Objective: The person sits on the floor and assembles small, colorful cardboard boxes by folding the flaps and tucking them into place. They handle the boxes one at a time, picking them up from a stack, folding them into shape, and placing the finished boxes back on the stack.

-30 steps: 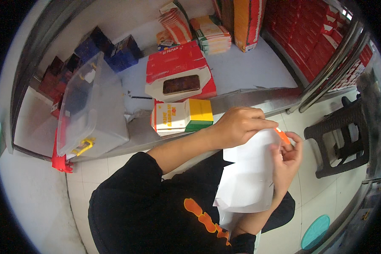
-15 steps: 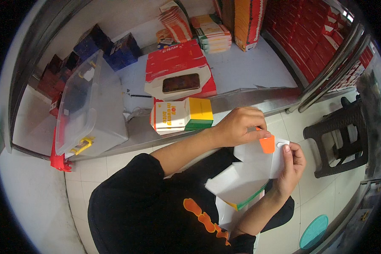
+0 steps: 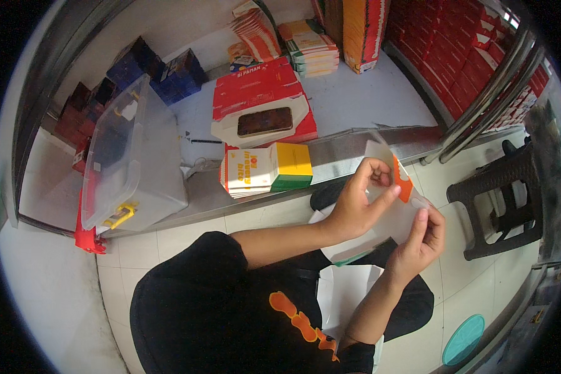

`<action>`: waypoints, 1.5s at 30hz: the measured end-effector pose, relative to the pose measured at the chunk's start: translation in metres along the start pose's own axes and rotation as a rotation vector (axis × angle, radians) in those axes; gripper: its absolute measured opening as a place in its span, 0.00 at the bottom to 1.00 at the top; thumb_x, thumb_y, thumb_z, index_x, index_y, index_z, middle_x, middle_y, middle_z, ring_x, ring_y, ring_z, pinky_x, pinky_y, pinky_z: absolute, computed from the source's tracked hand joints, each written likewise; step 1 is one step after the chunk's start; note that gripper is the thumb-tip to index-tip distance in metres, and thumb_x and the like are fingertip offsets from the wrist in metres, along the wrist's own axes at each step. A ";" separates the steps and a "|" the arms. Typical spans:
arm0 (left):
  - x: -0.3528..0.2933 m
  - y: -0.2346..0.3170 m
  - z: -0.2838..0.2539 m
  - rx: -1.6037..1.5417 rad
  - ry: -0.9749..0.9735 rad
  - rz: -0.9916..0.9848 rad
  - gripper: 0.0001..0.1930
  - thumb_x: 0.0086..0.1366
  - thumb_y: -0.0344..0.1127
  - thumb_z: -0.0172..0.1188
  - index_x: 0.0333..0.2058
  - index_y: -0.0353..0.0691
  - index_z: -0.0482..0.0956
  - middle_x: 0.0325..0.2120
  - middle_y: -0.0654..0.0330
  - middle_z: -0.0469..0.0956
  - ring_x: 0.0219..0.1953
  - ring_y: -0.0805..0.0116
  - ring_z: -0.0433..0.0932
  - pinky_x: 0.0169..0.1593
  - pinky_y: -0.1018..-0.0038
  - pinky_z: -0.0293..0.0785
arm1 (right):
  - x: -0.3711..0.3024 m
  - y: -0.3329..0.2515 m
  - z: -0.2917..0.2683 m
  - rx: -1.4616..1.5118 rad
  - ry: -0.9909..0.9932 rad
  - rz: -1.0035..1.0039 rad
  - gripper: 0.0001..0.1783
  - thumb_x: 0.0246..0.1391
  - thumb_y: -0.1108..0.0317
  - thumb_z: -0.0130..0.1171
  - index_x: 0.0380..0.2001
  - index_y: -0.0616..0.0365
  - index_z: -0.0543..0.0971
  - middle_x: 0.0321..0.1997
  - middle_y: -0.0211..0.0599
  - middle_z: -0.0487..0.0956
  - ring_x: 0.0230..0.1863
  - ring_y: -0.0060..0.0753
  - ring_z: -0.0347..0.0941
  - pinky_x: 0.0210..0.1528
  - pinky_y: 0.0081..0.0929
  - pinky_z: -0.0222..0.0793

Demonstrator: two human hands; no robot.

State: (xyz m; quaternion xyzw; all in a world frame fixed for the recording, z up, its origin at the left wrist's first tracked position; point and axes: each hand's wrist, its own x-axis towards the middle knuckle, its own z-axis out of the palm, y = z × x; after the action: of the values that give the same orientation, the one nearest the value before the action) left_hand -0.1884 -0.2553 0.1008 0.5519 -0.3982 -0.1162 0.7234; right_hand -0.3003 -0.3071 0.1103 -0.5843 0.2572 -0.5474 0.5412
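Note:
Held up over my lap is a partly folded cardboard food box (image 3: 380,229), white inside, with an orange tab (image 3: 402,179) at its raised edge. My left hand (image 3: 366,202) is closed on that edge, its thumb against the orange tab. My right hand (image 3: 422,240) pinches the white flap beside it, thumb up near a round cutout. Its other fingers are curled, partly out of sight behind the card. Below, between my legs, lies another white open carton (image 3: 349,293), partly covered by my right forearm.
On the low metal-edged table stand a stack of folded cartons (image 3: 265,168), a red carton (image 3: 255,87) bearing a phone (image 3: 265,122), and a clear plastic bin (image 3: 140,162). A dark stool (image 3: 495,206) stands at the right, a teal disc (image 3: 463,340) on the floor.
The box has tilted and turned, its lower part swinging up and away from me. My left hand has turned, thumb now on the orange tab. My right hand barely moved.

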 end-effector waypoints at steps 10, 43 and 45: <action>0.001 0.013 0.003 -0.373 -0.109 -0.162 0.07 0.66 0.24 0.59 0.42 0.29 0.79 0.41 0.56 0.82 0.45 0.74 0.79 0.52 0.75 0.75 | 0.005 0.014 0.007 -0.303 0.029 -0.271 0.08 0.57 0.75 0.56 0.38 0.65 0.81 0.39 0.44 0.79 0.41 0.39 0.75 0.48 0.32 0.69; 0.014 0.005 -0.015 -0.121 -0.252 -0.064 0.05 0.63 0.26 0.64 0.36 0.30 0.80 0.36 0.57 0.81 0.41 0.73 0.79 0.50 0.74 0.75 | 0.008 0.016 0.001 -0.101 -0.038 -0.128 0.06 0.57 0.76 0.58 0.35 0.68 0.81 0.35 0.44 0.78 0.37 0.34 0.74 0.42 0.25 0.68; 0.014 0.005 -0.015 -0.126 -0.251 -0.072 0.05 0.63 0.26 0.64 0.36 0.30 0.80 0.35 0.57 0.82 0.41 0.73 0.79 0.50 0.74 0.75 | 0.008 0.016 0.002 -0.121 -0.040 -0.159 0.06 0.57 0.76 0.58 0.34 0.68 0.81 0.35 0.44 0.78 0.37 0.34 0.74 0.42 0.25 0.68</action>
State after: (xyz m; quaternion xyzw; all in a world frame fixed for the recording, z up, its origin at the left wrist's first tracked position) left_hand -0.1704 -0.2515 0.1105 0.5003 -0.4575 -0.2349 0.6966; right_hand -0.2919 -0.3184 0.0988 -0.6452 0.2316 -0.5604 0.4648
